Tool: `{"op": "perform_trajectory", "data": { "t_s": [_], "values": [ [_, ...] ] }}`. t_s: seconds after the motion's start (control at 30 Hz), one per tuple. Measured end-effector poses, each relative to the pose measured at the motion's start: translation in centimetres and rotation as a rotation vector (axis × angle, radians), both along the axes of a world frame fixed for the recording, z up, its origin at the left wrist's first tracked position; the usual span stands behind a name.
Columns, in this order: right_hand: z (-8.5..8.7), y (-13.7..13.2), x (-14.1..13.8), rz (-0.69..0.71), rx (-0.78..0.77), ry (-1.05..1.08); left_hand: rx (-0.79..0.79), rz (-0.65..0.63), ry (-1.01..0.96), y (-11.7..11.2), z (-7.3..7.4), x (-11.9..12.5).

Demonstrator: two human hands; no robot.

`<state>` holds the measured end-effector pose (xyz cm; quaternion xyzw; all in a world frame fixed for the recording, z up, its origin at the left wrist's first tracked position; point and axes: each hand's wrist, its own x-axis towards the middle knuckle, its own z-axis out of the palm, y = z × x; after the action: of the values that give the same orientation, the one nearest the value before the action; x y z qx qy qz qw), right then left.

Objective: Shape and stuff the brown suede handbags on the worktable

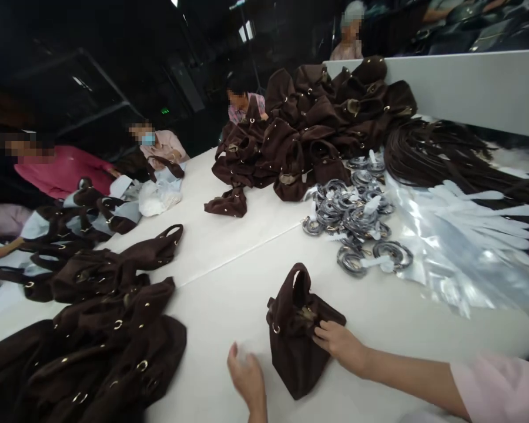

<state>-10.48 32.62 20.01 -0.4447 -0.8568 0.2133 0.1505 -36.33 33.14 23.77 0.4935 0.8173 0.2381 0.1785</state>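
Note:
A dark brown handbag [297, 358] with a loop handle and gold-coloured rings stands a little tilted on the white table in front of me. My right hand [346, 346] reaches in from the right, its fingers closed on the bag's upper edge near the opening. To the left of the bag, apart from it, my left hand [249, 376] is raised with thumb and fingers apart. Motion blurs it, and a pale smear between its fingers cannot be made out.
Brown bags [114, 352] lie heaped at left, with another large pile [286, 141] at the back. Coiled grey straps [355, 211] with white tags, white gloves [480, 211] on clear plastic [449, 276] and long brown straps [441, 155] lie at right. Several people sit around the table.

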Motion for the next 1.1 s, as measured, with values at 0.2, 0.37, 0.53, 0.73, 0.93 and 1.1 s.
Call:
{"op": "perform_trajectory", "data": {
  "t_s": [0.2,0.37,0.53,0.73,0.93,1.1],
  "values": [
    [1.3,-10.0,3.5,-0.384,-0.37,0.447,-0.06,-0.653,-0.432,-0.9,4.7,6.2],
    [3.0,-8.1,2.3,-0.569,-0.32,0.606,-0.046,-0.722,-0.437,-5.5,6.7,8.1],
    [5.4,-4.6,0.4,-0.42,-0.195,0.516,0.016,-0.739,-0.258,-10.4,6.0,9.7],
    [7.8,-1.9,2.5,-0.469,-0.088,0.495,0.337,-0.76,0.209,-13.9,3.4,8.1],
    [6.8,1.1,8.5,-0.283,-0.311,0.331,0.246,-0.927,0.231,-13.3,2.5,8.5],
    [8.4,7.7,16.0,-0.364,-0.233,0.083,0.134,-0.862,0.071,-13.1,2.8,10.2]
  ]
}}
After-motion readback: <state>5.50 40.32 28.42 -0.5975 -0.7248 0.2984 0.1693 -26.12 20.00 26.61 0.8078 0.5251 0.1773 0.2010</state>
